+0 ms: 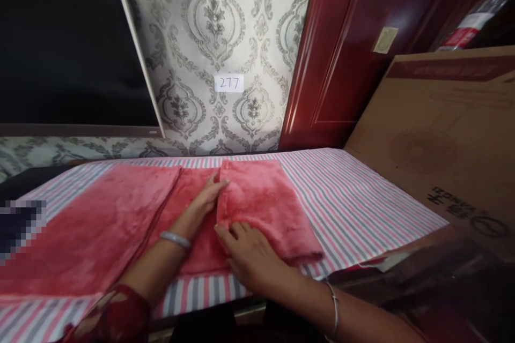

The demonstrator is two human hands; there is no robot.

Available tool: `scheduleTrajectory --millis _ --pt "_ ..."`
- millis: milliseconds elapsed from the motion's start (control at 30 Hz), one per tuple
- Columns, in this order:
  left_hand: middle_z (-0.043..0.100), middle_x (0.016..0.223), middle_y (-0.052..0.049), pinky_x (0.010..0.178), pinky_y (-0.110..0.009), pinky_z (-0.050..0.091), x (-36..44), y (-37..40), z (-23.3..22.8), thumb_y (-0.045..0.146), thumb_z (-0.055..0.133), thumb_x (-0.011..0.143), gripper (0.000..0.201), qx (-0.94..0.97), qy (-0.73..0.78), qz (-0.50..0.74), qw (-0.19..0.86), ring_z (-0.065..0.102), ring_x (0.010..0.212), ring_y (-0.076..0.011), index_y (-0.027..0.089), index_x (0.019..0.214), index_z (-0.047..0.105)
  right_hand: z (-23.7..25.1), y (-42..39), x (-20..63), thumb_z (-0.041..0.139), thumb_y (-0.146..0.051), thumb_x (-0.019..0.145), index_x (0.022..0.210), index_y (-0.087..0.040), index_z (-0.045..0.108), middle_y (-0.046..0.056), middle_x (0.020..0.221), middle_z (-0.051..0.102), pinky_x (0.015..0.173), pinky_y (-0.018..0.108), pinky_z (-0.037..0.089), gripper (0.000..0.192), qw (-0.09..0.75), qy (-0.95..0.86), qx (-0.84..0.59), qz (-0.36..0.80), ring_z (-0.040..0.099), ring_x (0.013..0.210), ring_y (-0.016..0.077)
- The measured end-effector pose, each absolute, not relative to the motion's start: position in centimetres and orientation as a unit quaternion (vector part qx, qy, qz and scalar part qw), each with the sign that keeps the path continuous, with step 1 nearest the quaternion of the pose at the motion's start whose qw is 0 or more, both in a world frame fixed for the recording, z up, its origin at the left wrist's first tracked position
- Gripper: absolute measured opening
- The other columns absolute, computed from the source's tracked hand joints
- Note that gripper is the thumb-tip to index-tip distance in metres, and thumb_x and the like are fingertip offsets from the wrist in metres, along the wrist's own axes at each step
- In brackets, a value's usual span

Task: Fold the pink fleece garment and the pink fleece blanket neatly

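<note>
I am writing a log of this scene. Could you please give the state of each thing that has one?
Pink towel: right part folded over, left part flat.
Left hand: flat on the fold edge.
Right hand: pressing the near fold corner.
Striped cloth: spread flat.
Red door: shut.

Towel [257,198] pink-red; tablecloth [354,198] pink, grey, white stripes; wallpaper [213,21] grey damask; door [346,37] dark red.

Bare striped cloth [354,198] right of the pink towel [257,203] leaves open passage. A cardboard box [442,134] blocks the right edge; wall [225,27] and dark screen [68,37] close the back, apparently just behind.
</note>
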State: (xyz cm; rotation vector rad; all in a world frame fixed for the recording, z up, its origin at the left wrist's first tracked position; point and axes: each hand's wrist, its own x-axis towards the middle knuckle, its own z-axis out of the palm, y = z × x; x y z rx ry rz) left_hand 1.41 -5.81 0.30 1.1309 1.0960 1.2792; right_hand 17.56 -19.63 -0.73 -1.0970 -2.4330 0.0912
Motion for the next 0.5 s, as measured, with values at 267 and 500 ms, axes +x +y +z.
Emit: scheduleTrajectory --millis 267,500 --pt "0.069 0.109 -0.006 0.065 -0.024 0.05 0.5 -3.9 2.2 0.007 0.063 0.066 0.074 0.483 0.509 0.559 0.441 0.065 0.081 -0.0169 0.021 0.138 0.051 0.8 -20.2 15.5 0.045 -0.007 0.089 0.141 -0.02 0.046 0.01 0.11 0.063 0.078 0.038 0.051 0.053 0.252 -0.892 -0.375 0.025 0.056 0.098 0.0255" --pt "0.064 0.073 0.001 0.049 -0.025 0.044 -3.5 -4.2 0.5 0.015 0.071 0.066 0.076 0.43 0.582 0.505 0.47 0.059 0.054 -0.016 0.015 0.138 0.049 1.4 -17.7 18.7 0.056 -0.032 0.093 0.133 -0.027 0.055 0.009 0.121 0.067 0.089 0.043 0.053 0.04 0.334 -0.846 -0.38 0.171 0.063 0.104 0.0266"
